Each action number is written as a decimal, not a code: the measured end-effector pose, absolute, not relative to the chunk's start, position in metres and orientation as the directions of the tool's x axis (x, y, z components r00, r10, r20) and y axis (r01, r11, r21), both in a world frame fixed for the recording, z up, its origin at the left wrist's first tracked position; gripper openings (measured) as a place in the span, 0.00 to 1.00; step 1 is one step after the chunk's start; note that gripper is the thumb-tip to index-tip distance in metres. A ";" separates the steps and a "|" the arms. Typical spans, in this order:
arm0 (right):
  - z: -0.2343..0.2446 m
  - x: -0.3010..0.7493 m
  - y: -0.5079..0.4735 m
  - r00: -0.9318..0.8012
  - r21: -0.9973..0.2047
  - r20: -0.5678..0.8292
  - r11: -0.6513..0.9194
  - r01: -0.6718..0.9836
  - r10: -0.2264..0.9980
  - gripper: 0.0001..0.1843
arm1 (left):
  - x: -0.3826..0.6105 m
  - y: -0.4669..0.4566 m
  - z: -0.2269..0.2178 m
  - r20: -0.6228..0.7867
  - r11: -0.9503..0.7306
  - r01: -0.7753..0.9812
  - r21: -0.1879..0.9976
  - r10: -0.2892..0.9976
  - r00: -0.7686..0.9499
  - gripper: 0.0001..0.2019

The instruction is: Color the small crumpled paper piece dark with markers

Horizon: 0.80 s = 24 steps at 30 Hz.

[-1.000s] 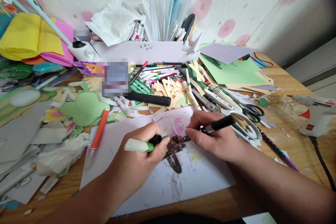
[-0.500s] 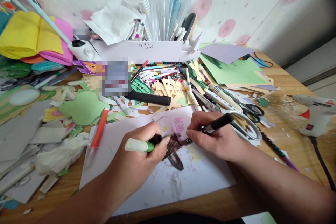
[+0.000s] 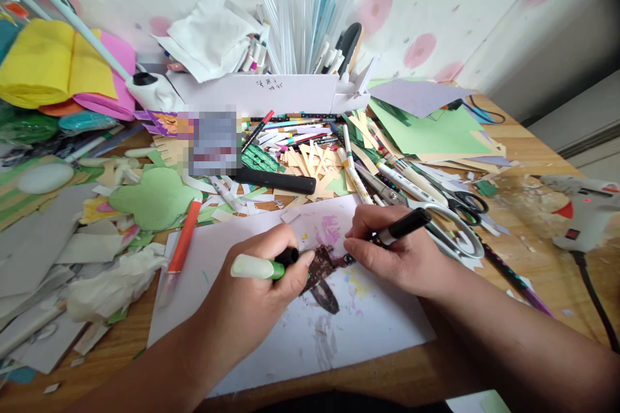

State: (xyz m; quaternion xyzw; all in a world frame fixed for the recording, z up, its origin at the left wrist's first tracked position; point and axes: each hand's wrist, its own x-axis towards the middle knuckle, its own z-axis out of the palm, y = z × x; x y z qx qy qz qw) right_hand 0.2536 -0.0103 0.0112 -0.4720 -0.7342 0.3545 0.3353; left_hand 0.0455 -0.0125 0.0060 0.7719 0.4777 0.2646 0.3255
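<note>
My left hand point(image 3: 271, 264) is closed around a green marker point(image 3: 259, 268) with a pale, whitish end, and a black cap point(image 3: 289, 255) sticks out beside it. The fingertips press at a dark brown cutout piece point(image 3: 318, 274) with an oval part pointing downward. In my right hand point(image 3: 394, 258) is a black marker point(image 3: 407, 226), gripped like a pen; its tip is hidden by the fingers near the brown piece's right edge. Both hands are over a white sheet point(image 3: 261, 355) smudged with pink, yellow and grey. An orange-red marker point(image 3: 185, 235) lies across the sheet's left edge.
Scissors point(image 3: 455, 229) lie right of the sheet, and a white glue gun point(image 3: 584, 206) stands further right. Paper scraps point(image 3: 310, 164) and pens crowd the area behind. A white box point(image 3: 290, 93) with clear sticks stands at the back. Green paper point(image 3: 431, 132) is at the back right.
</note>
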 end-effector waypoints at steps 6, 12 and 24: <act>0.011 0.253 -0.010 -0.307 -0.823 0.204 0.332 0.461 0.930 0.09 | 0.044 -0.013 0.006 0.098 -0.332 0.579 0.745 0.913 0.396 0.14; 0.009 0.253 -0.008 -0.222 -0.800 0.284 0.358 0.481 0.933 0.10 | 0.045 -0.012 0.007 0.087 -0.324 0.581 0.747 0.914 0.397 0.14; 0.011 0.252 -0.009 -0.202 -0.812 0.281 0.345 0.470 0.938 0.10 | 0.045 -0.012 0.007 0.057 -0.302 0.576 0.760 0.913 0.404 0.13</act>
